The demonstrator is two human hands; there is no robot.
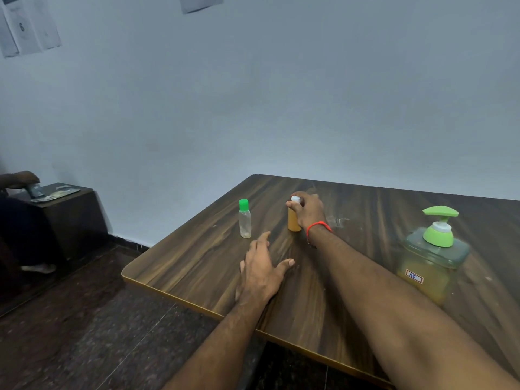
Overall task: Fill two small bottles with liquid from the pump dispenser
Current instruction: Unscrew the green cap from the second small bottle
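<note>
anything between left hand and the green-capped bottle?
Nothing visible. The left hand lies flat on the table, just short of the bottle; only bare tabletop lies between them.

Two small bottles, a clear one and a yellow-filled one, and one pump dispenser stand on one table.

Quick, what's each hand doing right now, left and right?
Left hand: open, fingers spread flat on the table.
Right hand: grips the white cap of the orange bottle.

Bare forearms, apparently red wrist thread
</note>
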